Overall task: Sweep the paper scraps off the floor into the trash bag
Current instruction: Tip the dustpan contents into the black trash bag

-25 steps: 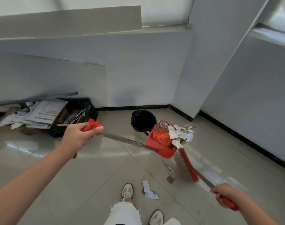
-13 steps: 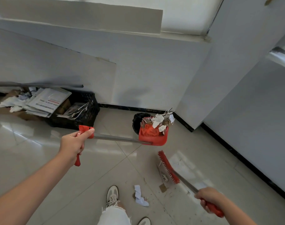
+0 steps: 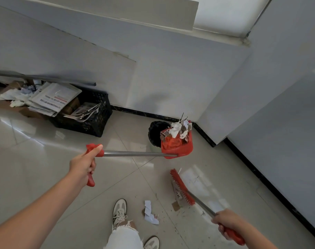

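Left hand [image 3: 83, 163] has its fingers [image 3: 96, 149] curled round the grip of the long-handled red plastic dustpan [image 3: 176, 146], held up by the black trash bag [image 3: 155, 131] so the heaped white and brown paper scraps [image 3: 178, 129] can tip in, I reckon; right hand [image 3: 225, 221] clasps the red-bristled broom [image 3: 182, 187]; a second ago it sat against the pan, now it's down by the glossy tiled floor [image 3: 45, 159], where some scraps remain.
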Demonstrator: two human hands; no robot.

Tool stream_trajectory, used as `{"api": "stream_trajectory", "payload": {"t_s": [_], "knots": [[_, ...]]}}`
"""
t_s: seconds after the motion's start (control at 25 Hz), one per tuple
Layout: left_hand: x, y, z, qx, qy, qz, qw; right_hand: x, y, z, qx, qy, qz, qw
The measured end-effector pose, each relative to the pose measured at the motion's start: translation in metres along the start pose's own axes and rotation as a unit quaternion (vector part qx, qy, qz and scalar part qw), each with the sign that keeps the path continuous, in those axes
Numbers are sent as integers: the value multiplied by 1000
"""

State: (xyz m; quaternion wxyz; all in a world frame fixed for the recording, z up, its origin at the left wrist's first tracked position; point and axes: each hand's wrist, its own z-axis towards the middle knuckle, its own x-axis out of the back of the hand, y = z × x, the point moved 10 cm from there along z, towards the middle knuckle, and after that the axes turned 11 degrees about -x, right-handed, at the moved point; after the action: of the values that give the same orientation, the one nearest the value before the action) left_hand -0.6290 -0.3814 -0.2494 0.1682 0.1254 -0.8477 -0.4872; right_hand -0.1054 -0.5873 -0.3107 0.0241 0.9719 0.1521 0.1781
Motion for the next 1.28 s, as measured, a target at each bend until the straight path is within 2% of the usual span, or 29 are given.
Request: {"api": "stream_trajectory", "payload": {"t_s": [0.16, 0.44, 0.72, 1.08, 1.28], "knots": [[23, -36, 5, 60, 34, -15, 998, 1, 1, 0, 12, 8, -23, 1000], [44, -76, -1, 92, 88, -37, 991, -5, -1, -1, -1, -8, -7, 1000], [46, -110, -1, 140, 63, 1, 988, -13, -5, -8, -5, -23, 28, 999], [16, -173, -24, 235, 109, -114, 959, -18, 0, -17, -1, -37, 24, 999], [-1, -200, -44, 288, 79, -209, 931, -19, 3, -19, 1, -39, 32, 999]]}}
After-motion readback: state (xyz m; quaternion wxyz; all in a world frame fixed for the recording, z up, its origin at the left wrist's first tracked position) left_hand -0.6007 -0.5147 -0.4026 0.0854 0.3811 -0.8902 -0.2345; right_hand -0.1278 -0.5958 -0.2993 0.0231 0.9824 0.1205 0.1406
